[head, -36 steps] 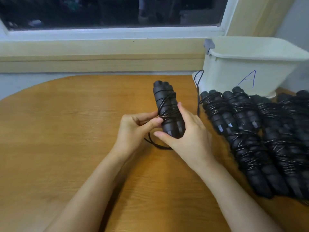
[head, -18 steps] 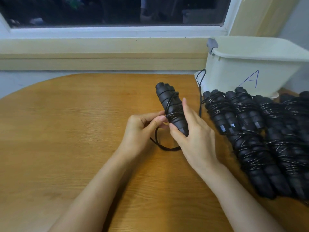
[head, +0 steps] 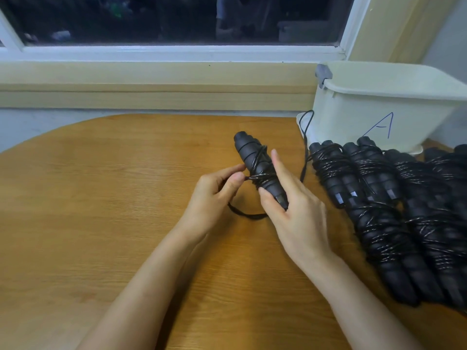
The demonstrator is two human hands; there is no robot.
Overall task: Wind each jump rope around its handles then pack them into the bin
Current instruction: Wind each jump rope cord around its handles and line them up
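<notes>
A pair of black jump rope handles (head: pixel 255 160) is held above the wooden table (head: pixel 101 198), tilted with its top to the left. My right hand (head: pixel 290 210) grips the lower end, thumb under it and index finger stretched along its side. My left hand (head: pixel 217 193) pinches the thin black rope (head: pixel 246 214) right beside the windings, and a short loop of it hangs down to the table. Several wound jump ropes (head: pixel 379 198) lie in a pile at the right. The cream bin (head: pixel 379 104), marked with a blue "A", stands behind that pile.
A loose black rope end (head: pixel 304 137) curls up beside the bin's left corner. A windowsill and dark window (head: pixel 164 21) run along the back. The table's rounded edge curves away at the left.
The handles have turned a little in my right hand and tilted further left. My left hand has drawn the rope tighter against the windings, and the hanging loop has become shorter.
</notes>
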